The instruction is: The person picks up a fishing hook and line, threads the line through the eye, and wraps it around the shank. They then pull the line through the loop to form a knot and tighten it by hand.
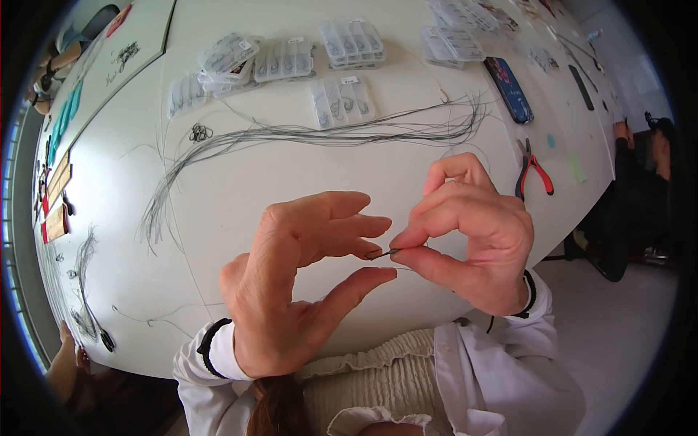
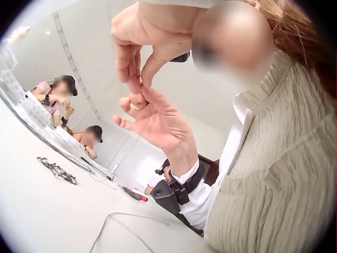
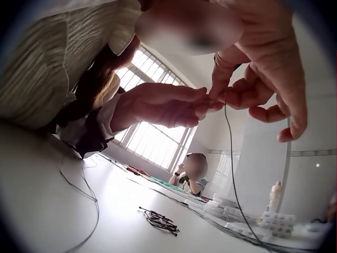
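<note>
In the head view my right hand (image 1: 472, 240) pinches a small, thin dark piece (image 1: 385, 253) between thumb and forefinger. Its exact kind is too small to make out. My left hand (image 1: 302, 269) faces it, a fingertip right at the piece's free end and the thumb spread apart below. A thin dark line (image 3: 231, 158) hangs down from the right fingertips in the right wrist view. Beyond the hands lies a long bundle of thin dark strands (image 1: 305, 136), fanned out at both ends.
Clear compartment boxes of hooks (image 1: 342, 102) stand along the back. Red-handled pliers (image 1: 534, 174) and a blue phone (image 1: 509, 89) lie right. A small dark coil (image 1: 200, 132) sits left of the bundle; a loose strand (image 1: 156, 320) lies near the front. Other people sit around the table.
</note>
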`<state>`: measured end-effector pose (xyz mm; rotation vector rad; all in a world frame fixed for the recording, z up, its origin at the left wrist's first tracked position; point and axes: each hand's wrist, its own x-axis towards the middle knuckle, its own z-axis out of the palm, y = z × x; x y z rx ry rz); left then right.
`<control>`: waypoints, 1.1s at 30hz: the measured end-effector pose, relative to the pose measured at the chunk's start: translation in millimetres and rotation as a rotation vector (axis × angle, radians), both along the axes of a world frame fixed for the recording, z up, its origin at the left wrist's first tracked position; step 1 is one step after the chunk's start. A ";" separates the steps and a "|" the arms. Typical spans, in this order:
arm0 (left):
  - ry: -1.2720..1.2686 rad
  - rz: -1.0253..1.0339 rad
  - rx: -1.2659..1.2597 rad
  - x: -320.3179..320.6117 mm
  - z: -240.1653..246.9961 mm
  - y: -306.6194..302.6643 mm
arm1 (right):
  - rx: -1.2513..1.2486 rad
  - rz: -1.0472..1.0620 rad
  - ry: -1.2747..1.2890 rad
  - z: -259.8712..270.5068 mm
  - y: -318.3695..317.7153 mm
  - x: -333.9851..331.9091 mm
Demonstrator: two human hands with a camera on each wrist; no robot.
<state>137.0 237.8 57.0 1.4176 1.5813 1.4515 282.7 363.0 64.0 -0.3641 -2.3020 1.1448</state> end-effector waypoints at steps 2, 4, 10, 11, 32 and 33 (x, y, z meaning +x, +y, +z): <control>0.104 0.020 0.069 -1.3 -6.3 -4.1 | -0.005 -0.018 -0.022 2.8 -2.9 0.2; 0.110 0.086 0.025 1.9 -2.9 -7.0 | -0.009 -0.035 -0.044 5.0 -6.5 -0.6; 0.083 0.155 0.047 -3.5 -4.4 -5.1 | 0.025 -0.023 -0.071 4.6 -0.8 0.2; 0.099 0.087 0.044 -6.6 -3.1 -3.8 | 0.016 0.002 -0.044 2.1 1.6 0.2; -0.054 0.220 0.089 3.5 -9.6 -9.6 | -0.043 0.050 -0.036 4.7 -5.1 -4.9; -0.054 0.218 0.088 3.0 -7.5 -9.6 | -0.013 0.066 -0.024 3.8 -5.0 -5.1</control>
